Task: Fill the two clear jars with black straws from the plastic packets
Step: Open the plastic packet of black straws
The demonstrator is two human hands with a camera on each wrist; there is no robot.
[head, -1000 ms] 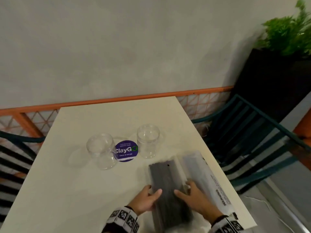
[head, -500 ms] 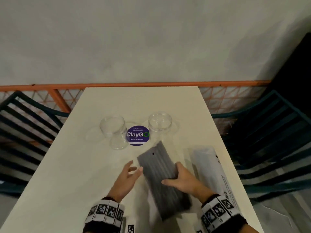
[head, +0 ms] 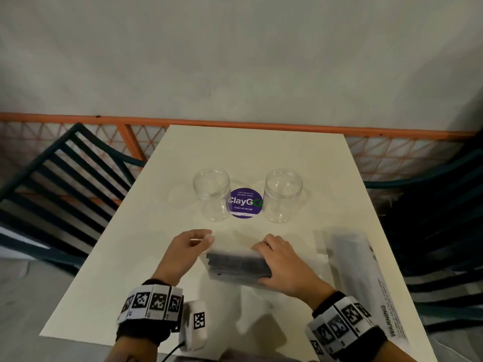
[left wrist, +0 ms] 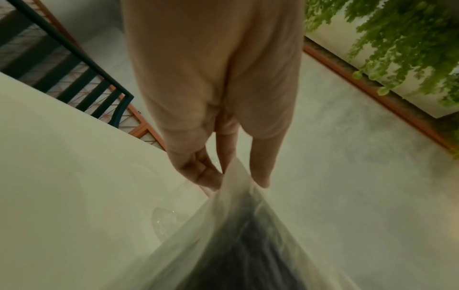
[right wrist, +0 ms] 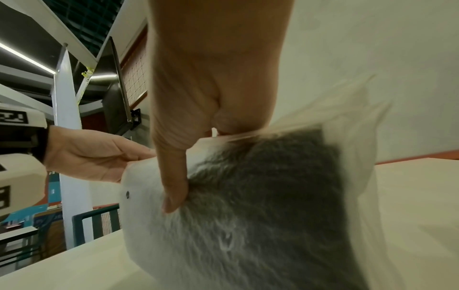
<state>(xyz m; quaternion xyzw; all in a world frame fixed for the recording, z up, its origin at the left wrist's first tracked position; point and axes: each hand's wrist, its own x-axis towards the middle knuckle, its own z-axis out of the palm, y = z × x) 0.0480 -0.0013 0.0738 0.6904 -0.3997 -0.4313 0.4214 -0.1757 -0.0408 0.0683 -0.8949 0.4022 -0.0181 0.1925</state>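
Two empty clear jars, one on the left and one on the right, stand upright mid-table. In front of them a plastic packet of black straws is held crosswise above the table. My right hand grips its right end, thumb pressed on the front face. My left hand pinches the loose clear plastic at the packet's top left edge. A second straw packet lies flat along the table's right edge. The straws stay sealed inside the plastic.
A round purple sticker lies on the white table between the jars. Dark slatted chairs stand at the left and the right. An orange mesh railing runs behind the table, and green plants hang beyond it.
The packet lay slanted lengthways on the table; now it is turned crosswise and raised. My left hand, open beside it before, now pinches its plastic edge.
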